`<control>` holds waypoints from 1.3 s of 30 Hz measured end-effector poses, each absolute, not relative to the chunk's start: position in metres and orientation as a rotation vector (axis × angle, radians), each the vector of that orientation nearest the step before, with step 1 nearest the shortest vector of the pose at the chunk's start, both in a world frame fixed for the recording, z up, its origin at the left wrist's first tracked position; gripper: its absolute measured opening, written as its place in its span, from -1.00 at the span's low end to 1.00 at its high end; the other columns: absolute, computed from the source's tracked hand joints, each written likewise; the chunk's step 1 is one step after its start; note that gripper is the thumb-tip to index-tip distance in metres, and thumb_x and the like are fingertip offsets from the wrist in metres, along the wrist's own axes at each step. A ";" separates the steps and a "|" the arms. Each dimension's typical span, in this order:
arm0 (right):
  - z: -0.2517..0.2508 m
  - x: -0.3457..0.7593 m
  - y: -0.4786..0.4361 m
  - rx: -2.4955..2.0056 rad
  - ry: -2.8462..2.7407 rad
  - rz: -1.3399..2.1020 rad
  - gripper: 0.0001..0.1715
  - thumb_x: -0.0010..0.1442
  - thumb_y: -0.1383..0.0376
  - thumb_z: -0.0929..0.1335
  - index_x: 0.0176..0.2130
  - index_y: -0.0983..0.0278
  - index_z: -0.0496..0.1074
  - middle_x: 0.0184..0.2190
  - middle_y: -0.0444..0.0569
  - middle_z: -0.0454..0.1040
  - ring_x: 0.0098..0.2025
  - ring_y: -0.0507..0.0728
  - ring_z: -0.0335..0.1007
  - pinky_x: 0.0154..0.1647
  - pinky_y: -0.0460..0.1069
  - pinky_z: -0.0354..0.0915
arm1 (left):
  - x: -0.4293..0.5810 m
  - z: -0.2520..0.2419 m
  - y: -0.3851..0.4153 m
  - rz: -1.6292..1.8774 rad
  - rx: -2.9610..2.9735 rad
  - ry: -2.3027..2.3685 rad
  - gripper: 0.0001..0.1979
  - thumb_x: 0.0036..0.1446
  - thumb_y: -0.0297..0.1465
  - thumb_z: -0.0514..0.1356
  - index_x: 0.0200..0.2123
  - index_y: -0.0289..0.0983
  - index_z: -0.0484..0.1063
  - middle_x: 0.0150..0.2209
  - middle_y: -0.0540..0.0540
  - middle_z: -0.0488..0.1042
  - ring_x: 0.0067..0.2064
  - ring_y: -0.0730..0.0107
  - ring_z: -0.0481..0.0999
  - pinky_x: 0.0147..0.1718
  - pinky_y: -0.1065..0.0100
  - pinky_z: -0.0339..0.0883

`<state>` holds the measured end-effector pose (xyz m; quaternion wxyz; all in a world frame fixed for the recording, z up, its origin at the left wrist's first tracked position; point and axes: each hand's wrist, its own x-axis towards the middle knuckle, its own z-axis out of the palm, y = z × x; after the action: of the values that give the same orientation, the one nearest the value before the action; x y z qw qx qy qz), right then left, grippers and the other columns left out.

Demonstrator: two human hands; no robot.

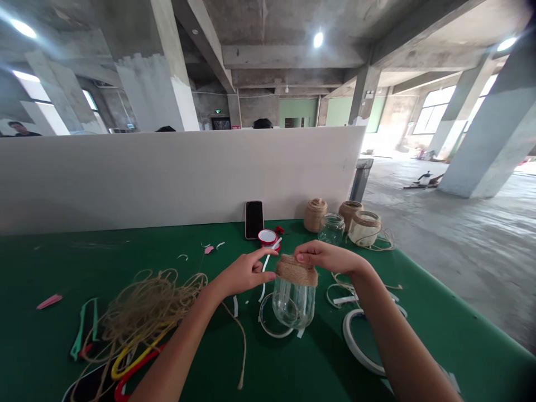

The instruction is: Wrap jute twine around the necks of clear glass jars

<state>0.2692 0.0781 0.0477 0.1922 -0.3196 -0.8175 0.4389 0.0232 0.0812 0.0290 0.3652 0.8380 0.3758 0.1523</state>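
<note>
A clear glass jar (pixel 293 306) has its neck wrapped in brown jute twine (pixel 296 271). My right hand (pixel 329 257) grips its rim from above, the fingers closed on the twine-covered top. My left hand (pixel 247 271) is at the jar's left side, index finger and thumb stretched apart; the thumb tip is at the twine band, and whether it touches cannot be made out. Behind and below the jar lies a roll of white tape (pixel 268 329). A loose twine end (pixel 242 357) trails over the green table between my left arm and the jar.
A twine heap (pixel 144 307) lies left, beside green-handled snips (pixel 84 329) and red and yellow handles (pixel 136 357). A phone (pixel 254 220) leans on the white partition (pixel 180 173). Several jars, one a plain glass jar (pixel 331 229), stand back right. A larger tape roll (pixel 355 349) lies right.
</note>
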 end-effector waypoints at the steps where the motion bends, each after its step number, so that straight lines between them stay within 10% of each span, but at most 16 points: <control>1: 0.048 0.269 0.078 -0.887 -2.287 1.244 -0.54 0.24 0.01 0.18 -0.40 0.33 0.31 -0.50 -0.16 0.14 -0.45 -0.01 0.02 -0.42 -0.09 0.06 | 0.023 0.028 0.082 0.396 2.152 0.963 -0.48 0.11 -0.16 0.11 0.11 -0.20 0.14 -0.63 0.17 0.00 -0.59 0.52 0.00 -0.55 0.47 -0.12; 16: 0.041 0.267 0.080 -0.695 -2.119 1.431 -0.57 0.20 0.03 0.24 -0.38 0.37 0.33 -0.51 -0.17 0.14 -0.46 -0.02 0.00 -0.43 -0.10 0.00 | 0.027 0.021 0.081 0.461 1.958 0.688 -0.38 0.12 -0.27 0.15 0.19 -0.21 -0.03 -0.57 0.14 0.02 -0.53 0.53 0.02 -0.52 0.47 -0.07; 39: 0.023 0.238 0.087 -0.946 -2.269 1.272 -0.55 0.23 0.05 0.19 -0.45 0.35 0.34 -0.55 -0.18 0.17 -0.49 -0.04 0.01 -0.47 -0.11 0.00 | 0.021 0.029 0.082 0.245 2.192 1.020 -0.56 0.01 -0.20 0.19 -0.04 -0.21 0.27 -0.56 0.12 0.11 -0.54 0.49 0.12 -0.56 0.47 -0.07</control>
<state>0.2381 0.0873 0.0229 0.1857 -0.3357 -0.8055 0.4516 0.0212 0.0819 0.0287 0.3482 0.8455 0.3936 0.0945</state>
